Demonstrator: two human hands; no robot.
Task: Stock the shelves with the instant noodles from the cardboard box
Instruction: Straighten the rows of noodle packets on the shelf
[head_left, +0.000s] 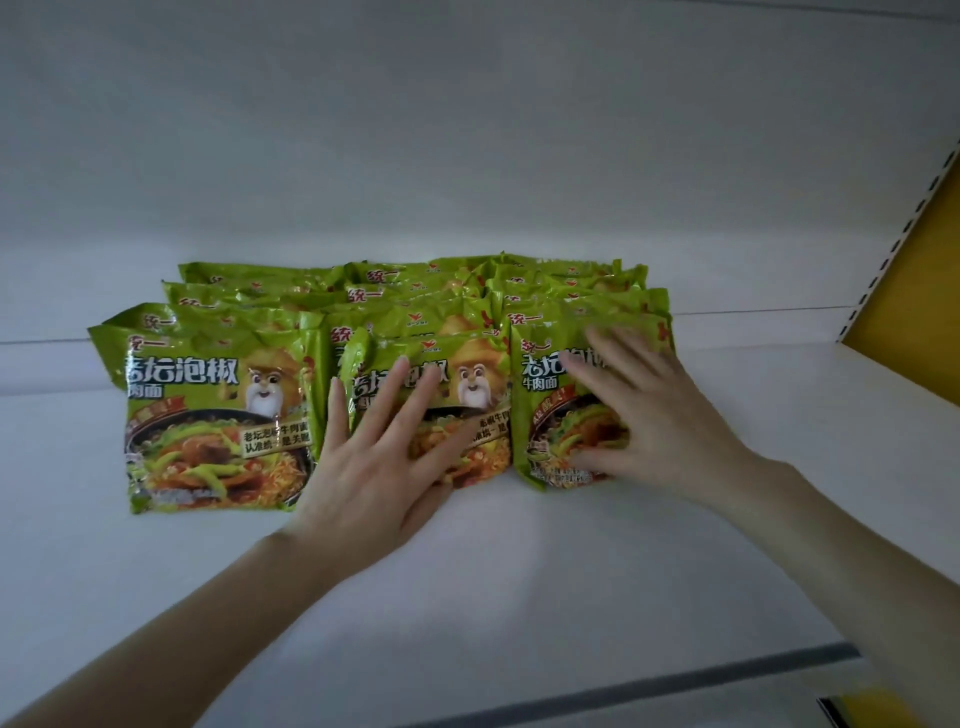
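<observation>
White shelf (571, 571) and a pale back panel (467, 130) fill the view, with a yellow side panel (914, 291) at the far right. Green instant noodle packets (415, 291) stand on the shelf in three files, each leaning back on the one behind. Both forearms reach in from below. The left hand (379, 467) lies flat on the middle front packet (467, 395), fingers straight and spread wide, holding nothing. The right hand (649, 415) is slightly blurred and likewise flat and splayed; it presses on the right front packet (550, 415). The left front packet (218, 415) is untouched.
</observation>
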